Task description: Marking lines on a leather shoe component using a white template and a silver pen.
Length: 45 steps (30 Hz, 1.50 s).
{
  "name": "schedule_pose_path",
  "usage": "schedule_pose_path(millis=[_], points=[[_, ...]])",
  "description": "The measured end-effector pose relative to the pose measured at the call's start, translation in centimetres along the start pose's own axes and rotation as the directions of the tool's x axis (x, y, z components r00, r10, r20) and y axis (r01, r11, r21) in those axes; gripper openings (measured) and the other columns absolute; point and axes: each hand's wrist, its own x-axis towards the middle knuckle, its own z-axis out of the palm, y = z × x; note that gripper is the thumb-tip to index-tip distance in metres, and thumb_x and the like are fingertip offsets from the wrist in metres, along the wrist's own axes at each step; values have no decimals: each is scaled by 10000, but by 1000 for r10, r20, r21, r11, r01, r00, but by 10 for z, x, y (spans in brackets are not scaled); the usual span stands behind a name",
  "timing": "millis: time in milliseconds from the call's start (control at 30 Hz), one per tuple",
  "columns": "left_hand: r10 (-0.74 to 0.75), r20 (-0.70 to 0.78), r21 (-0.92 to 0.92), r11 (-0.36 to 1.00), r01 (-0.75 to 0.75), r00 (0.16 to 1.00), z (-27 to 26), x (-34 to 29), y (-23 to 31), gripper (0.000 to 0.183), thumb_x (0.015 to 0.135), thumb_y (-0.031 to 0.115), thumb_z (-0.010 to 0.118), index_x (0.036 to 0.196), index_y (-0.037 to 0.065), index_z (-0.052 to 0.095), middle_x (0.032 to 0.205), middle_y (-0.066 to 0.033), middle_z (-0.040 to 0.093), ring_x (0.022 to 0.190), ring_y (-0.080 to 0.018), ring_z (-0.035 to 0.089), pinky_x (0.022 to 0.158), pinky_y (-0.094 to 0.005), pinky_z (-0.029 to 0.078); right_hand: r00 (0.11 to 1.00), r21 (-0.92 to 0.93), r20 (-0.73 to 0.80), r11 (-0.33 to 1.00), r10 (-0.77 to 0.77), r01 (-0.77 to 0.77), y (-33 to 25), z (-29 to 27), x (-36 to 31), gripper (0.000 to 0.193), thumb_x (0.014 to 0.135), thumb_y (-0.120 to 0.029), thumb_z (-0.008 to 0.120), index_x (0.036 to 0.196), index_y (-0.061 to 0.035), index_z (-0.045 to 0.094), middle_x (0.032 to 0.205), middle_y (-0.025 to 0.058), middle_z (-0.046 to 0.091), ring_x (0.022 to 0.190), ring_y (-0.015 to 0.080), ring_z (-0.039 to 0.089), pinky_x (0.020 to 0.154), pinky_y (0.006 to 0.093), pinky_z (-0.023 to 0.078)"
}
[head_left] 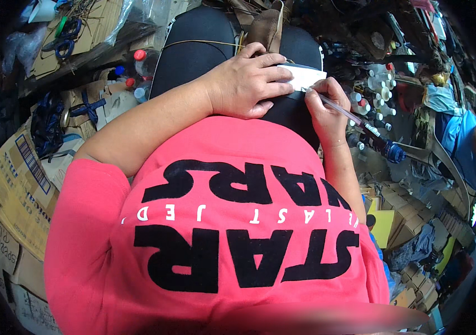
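Observation:
On my lap lies a small white flat piece (308, 77), pale and slightly curved along its upper edge. My left hand (252, 84) rests on its left end, with the fingers stretched out and pressing it down. Closed around a slim clear-barrelled pen (338, 106) is my right hand (330, 106), at the right end of the white piece. The pen's tip touches or hovers just over its lower edge; I cannot tell which. Between my thighs, above the left hand, stands a brown leather-like piece (266, 28). A thin yellowish cord (204, 42) crosses my left thigh.
Several plastic bottles (380, 95) crowd the floor at right, and a few red- and blue-capped ones (143, 70) stand at left. Scissors (66, 47) lie on cardboard at upper left. Flattened cardboard boxes (20, 178) fill the left side. Cardboard scraps (411, 215) lie at lower right.

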Motion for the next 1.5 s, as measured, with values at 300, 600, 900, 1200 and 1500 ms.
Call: schedule_pose_path(millis=[300,600,900,1200,1500], points=[[-1,-5,-8,1000,1,1000,1,0,0,491,710,201,735,1191,165,645,1250,-37,584,1249,-241,498,1043,-458,333,1000,45,8,999,30,-30,0,0,-2,87,804,31,611,787,3,531,781,28,579,725,74,513,670,216,430],[-3,-11,-7,1000,3,1000,0,0,0,492,709,199,735,1192,167,648,1251,-36,585,1245,-241,501,1047,-458,330,1000,30,-7,1000,5,-5,1,-1,-1,88,809,39,598,792,-5,523,782,26,568,713,78,500,661,220,422],[-8,-4,-6,1000,8,1000,1,0,1,495,707,203,733,1194,172,649,1250,-34,584,1249,-238,499,1050,-457,327,1000,58,5,998,7,-7,2,-1,1,106,800,53,589,783,-6,502,787,25,554,733,76,489,669,210,402],[-17,5,20,1000,17,1000,0,2,1,526,713,210,727,1229,182,631,1279,-30,579,1248,-236,499,1076,-460,306,960,645,-8,735,281,-209,-17,-11,8,59,879,-44,622,879,-5,577,828,75,611,726,114,566,710,249,460],[-17,-2,31,999,17,1000,-1,0,1,553,722,216,725,1263,195,616,1309,-25,565,1281,-234,476,1081,-486,293,971,703,66,679,231,-209,-11,-1,20,78,911,-56,603,929,12,571,854,83,623,758,135,628,754,286,532]])
